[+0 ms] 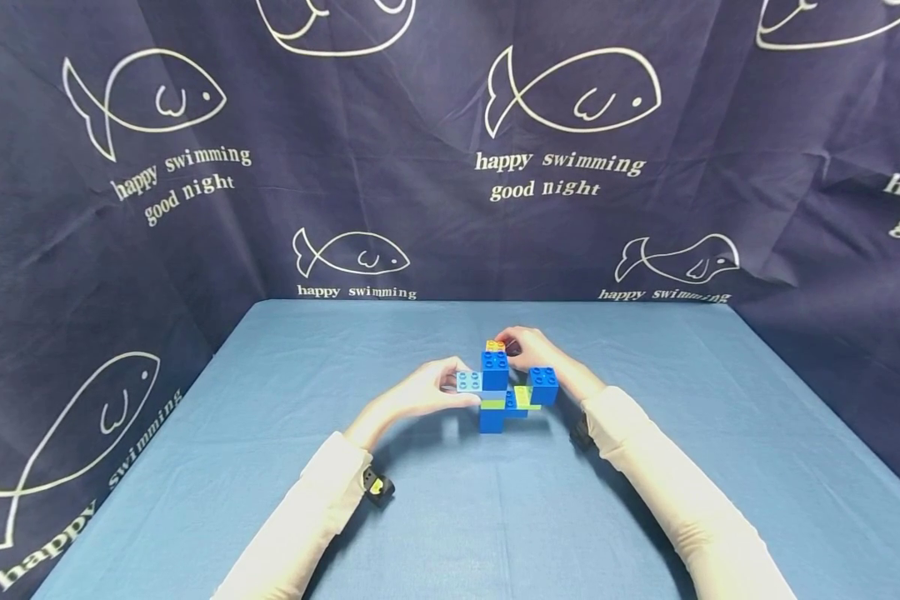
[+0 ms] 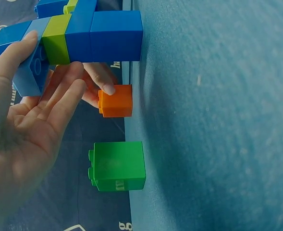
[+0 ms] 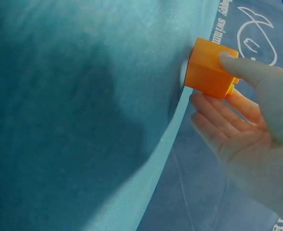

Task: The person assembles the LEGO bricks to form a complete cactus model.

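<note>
My left hand holds a block build from its left side, thumb and fingers at the light blue brick that juts out. The build has a dark blue brick on top, a lime brick in its middle and a blue brick at the bottom. On its right, another blue brick sits on a lime piece. Behind the build, my right hand pinches an orange brick between thumb and fingers, close over the cloth. The build partly hides this brick in the head view.
A green brick stands on the blue tablecloth beyond my left hand, hidden in the head view. Dark curtains with fish drawings rise behind the table and along its sides.
</note>
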Demonstrator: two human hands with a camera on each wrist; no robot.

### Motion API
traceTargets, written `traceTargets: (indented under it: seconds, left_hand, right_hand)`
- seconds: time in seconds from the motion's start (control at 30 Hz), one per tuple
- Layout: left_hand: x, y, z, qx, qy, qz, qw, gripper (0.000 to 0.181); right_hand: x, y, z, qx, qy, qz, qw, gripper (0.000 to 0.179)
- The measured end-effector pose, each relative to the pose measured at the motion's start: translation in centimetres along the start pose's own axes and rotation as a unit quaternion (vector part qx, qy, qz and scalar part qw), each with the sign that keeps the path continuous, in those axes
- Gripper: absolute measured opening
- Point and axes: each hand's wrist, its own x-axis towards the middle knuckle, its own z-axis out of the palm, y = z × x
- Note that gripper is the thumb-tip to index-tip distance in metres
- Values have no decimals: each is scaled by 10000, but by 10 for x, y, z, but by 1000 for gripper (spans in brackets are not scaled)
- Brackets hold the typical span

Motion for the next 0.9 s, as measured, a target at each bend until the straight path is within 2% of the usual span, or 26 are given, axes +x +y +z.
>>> traceTargets:
  seconds: [0.37,0.53,0.57,0.67,0.77,0.8,0.9]
  left_hand:
    - [-1,1,0,73,3,-28,10000,28]
    - [-1,1,-1,81,-7,-26,10000,28]
    - [-1,1,-1,95,-10,-22,10000,28]
    - [-1,1,-1,135,-10,-22,9999,28]
    - [-1,0,-1,119,-11,-25,9999,28]
    - [-1,0,-1,101,-7,-24,9999,28]
    - [0,0,-1,23,-12,-25,10000,27]
  right_hand:
    - [-1,-2,-1,2,-87,34,10000,32]
    - [3,6,-2,173,-157,-32,9997,31]
    - [7,16,1,247,-96,-231,9994,30]
    - [7,20,1,292,-6,-417,9987,29]
    - [4,18,-2,460,164,-501,9975,31]
    - [-1,8,-6,449,177,-371,9981,31]
    - [-5,3,-9,426,383,-401,9976,31]
